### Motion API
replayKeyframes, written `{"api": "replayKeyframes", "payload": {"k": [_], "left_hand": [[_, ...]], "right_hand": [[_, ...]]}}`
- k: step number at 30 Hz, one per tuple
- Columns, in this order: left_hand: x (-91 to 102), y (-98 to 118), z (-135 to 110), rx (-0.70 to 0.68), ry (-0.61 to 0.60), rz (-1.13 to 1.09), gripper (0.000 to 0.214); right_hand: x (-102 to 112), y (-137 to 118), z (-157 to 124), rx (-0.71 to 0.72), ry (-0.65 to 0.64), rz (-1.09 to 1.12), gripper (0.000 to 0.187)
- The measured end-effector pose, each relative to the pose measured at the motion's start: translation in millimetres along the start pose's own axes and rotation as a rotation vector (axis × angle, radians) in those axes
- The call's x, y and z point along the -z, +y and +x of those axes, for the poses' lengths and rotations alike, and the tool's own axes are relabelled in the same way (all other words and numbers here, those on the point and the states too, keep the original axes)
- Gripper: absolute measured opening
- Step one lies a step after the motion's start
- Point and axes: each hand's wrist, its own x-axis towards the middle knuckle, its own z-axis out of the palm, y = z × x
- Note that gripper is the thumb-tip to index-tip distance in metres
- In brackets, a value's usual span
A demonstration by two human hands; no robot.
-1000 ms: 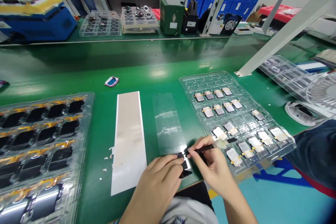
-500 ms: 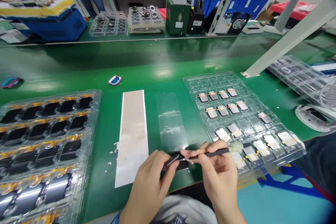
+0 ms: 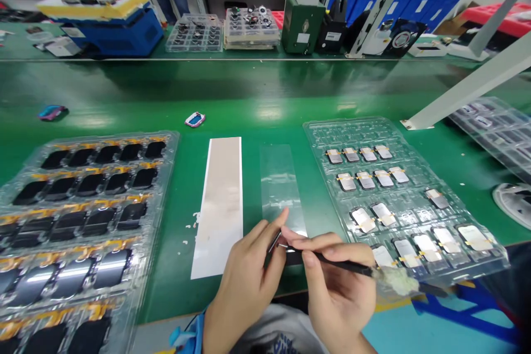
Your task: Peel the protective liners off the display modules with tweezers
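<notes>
Slim dark piece [image 3: 274, 242] pinched in my left fingers [image 3: 259, 238] over the green tabletop [image 3: 174, 88].
Two trays: left tray [image 3: 168, 146] of black-faced modules [image 3: 99, 220], right tray [image 3: 319, 141] with sixteen panels [image 3: 365, 180]; between them one white strip [image 3: 219, 204], one clear film [image 3: 277, 177]; my right fingers [image 3: 327, 243] clench a fuzzy-tipped black stick [image 3: 344, 263].

Green bench [image 3: 257, 86] w/ clear trays [image 3: 398, 191]
</notes>
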Motion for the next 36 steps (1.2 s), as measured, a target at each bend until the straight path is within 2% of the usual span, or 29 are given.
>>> {"api": "replayKeyframes", "payload": {"k": [6, 16, 36], "left_hand": [[0.1, -4.5, -2.9, 0.003, -0.034, -0.065, 0.054], [0.1, -6.5, -6.9, 0.015, -0.043, -0.061, 0.053], [-0.8, -5.9, -4.9, 0.038, -0.057, -0.050, 0.054]], "right_hand": [[-2.7, 4.8, -1.4, 0.019, 0.001, -0.048, 0.025], [-3.4, 7.2, 0.5, 0.066, 0.017, -0.106, 0.025], [-4.4, 8.9, -1.5, 0.055, 0.055, -0.148, 0.024]]}}
